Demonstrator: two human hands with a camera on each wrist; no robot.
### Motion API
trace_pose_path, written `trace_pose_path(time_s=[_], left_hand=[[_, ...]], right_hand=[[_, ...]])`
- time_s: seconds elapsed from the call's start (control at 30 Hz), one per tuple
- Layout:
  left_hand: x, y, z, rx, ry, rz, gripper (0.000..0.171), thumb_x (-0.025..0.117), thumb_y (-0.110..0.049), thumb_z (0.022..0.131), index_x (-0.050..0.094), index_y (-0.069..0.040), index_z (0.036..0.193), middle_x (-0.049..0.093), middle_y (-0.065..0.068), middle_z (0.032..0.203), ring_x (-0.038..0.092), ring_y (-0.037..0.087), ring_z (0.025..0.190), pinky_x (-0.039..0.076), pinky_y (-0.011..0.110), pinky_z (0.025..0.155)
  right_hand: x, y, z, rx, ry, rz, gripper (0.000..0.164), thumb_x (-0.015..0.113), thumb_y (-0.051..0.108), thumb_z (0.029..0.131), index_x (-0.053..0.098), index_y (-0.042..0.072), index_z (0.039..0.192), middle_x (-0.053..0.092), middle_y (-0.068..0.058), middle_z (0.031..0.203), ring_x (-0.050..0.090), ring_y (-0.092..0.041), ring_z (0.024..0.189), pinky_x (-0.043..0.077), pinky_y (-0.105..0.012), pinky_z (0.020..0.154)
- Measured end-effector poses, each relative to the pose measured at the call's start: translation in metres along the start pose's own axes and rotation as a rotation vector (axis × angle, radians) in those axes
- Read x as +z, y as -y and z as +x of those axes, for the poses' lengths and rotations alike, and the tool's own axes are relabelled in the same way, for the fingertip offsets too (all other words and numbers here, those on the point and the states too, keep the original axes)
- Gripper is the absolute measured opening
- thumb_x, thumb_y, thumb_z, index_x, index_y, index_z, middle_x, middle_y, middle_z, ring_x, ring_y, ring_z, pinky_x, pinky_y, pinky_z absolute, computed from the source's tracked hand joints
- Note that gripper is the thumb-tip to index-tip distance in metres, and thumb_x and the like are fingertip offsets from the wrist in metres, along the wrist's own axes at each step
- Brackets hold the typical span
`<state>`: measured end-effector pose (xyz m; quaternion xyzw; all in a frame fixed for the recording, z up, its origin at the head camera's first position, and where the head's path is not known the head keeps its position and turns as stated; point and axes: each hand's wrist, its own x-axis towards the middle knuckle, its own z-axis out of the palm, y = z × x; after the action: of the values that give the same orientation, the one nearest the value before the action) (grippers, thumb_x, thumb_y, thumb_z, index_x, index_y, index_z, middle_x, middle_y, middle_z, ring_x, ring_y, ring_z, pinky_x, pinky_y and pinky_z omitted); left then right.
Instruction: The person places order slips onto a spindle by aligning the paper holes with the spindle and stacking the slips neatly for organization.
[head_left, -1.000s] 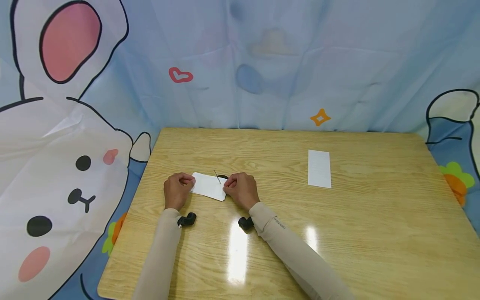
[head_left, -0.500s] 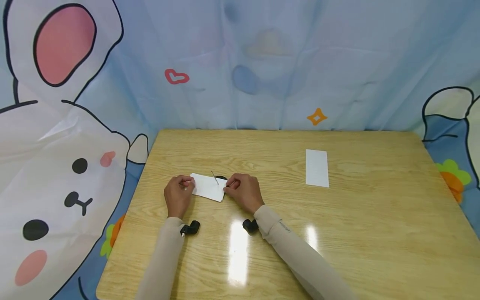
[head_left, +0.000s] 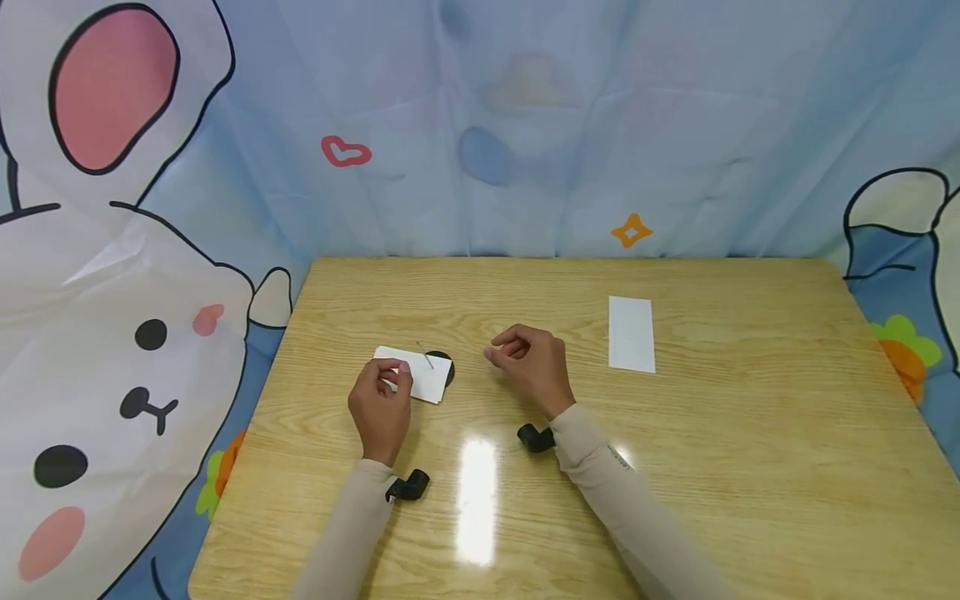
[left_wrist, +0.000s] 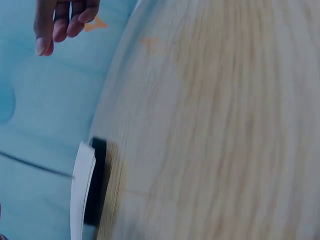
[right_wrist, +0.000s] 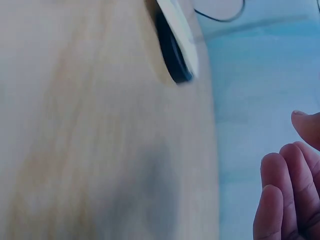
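A few white paper slips [head_left: 428, 386] lie stacked on the round black base [head_left: 452, 375] of a bill spike. Its thin metal rod [head_left: 425, 355] stands up through them, as the left wrist view also shows with the rod [left_wrist: 37, 164] above the paper edges [left_wrist: 82, 187]. My left hand [head_left: 381, 410] hovers over the near left part of the slips and hides some of them, its fingers loosely bent with nothing visible between them. To the right of the base, my right hand [head_left: 534, 365] is raised off the table, fingers relaxed; in the right wrist view this hand [right_wrist: 290, 195] holds nothing.
Another white sheet [head_left: 632, 333] lies flat farther right on the wooden table [head_left: 750, 433]. A patterned blue curtain [head_left: 555, 167] hangs along the table's back edge. Each wrist carries a small black camera [head_left: 408, 486].
Both hands have come off the slips: the right moved away to the right, the left toward the person and slightly right. The slips stay on the spike, and more of the black base shows.
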<state>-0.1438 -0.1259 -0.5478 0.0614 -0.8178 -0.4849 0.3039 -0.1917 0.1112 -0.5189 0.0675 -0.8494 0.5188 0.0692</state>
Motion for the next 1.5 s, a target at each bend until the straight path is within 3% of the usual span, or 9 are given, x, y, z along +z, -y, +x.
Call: trace_pose_path(time_s=[0.4,0.77,0.93,1.13,1.3,1.5], left_hand=[[0.04,-0.027,-0.019,0.187,0.075,-0.112,0.006,0.076,-0.015,0.097,0.076,-0.01,0.096,0.066,0.004,0.077,0.043,0.008,0.052,0.035,0.021,0.05],[0.093,-0.053,-0.034,0.251,0.193,-0.105,0.008,0.08,-0.019,0.095,0.077,-0.013,0.099,0.071,0.003,0.08,0.045,0.005,0.054,0.039,0.021,0.053],[0.116,-0.059,-0.039,0.237,0.244,-0.101,0.01,0.08,-0.023,0.096,0.076,-0.016,0.101,0.072,0.0,0.082,0.044,0.003,0.054,0.036,0.019,0.054],[0.141,-0.067,-0.044,0.223,0.279,-0.095,0.011,0.081,-0.024,0.095,0.076,-0.017,0.102,0.074,-0.001,0.084,0.044,0.002,0.054,0.036,0.017,0.053],[0.162,-0.074,-0.048,0.186,0.315,-0.08,0.015,0.084,-0.026,0.092,0.076,-0.017,0.101,0.075,-0.001,0.084,0.043,0.002,0.053,0.034,0.017,0.051],[0.185,-0.081,-0.052,0.085,0.381,-0.073,0.019,0.087,-0.03,0.09,0.076,-0.019,0.102,0.078,0.0,0.087,0.065,0.016,0.066,0.041,0.017,0.062]], right_hand=[[-0.053,-0.026,0.01,0.013,-0.065,-0.079,0.021,0.086,0.026,0.093,0.081,0.009,0.104,0.076,-0.009,0.088,0.071,-0.02,0.078,0.059,-0.033,0.072],[-0.099,-0.053,0.017,0.051,-0.109,-0.128,0.027,0.085,0.027,0.094,0.08,0.007,0.111,0.078,-0.013,0.098,0.072,-0.021,0.086,0.055,-0.022,0.074],[-0.121,-0.064,0.022,0.066,-0.125,-0.151,0.029,0.083,0.027,0.095,0.079,0.005,0.114,0.079,-0.015,0.103,0.071,-0.021,0.089,0.054,-0.02,0.076],[-0.14,-0.075,0.029,0.109,-0.145,-0.201,0.031,0.082,0.03,0.096,0.079,0.007,0.116,0.079,-0.016,0.11,0.07,-0.022,0.095,0.055,-0.032,0.081],[-0.149,-0.089,0.037,0.129,-0.147,-0.244,0.03,0.083,0.028,0.095,0.079,0.008,0.118,0.078,-0.017,0.115,0.069,-0.03,0.102,0.056,-0.042,0.086],[-0.158,-0.102,0.046,0.171,-0.121,-0.268,0.035,0.081,0.03,0.097,0.077,0.007,0.124,0.075,-0.02,0.124,0.065,-0.037,0.11,0.053,-0.049,0.092]])
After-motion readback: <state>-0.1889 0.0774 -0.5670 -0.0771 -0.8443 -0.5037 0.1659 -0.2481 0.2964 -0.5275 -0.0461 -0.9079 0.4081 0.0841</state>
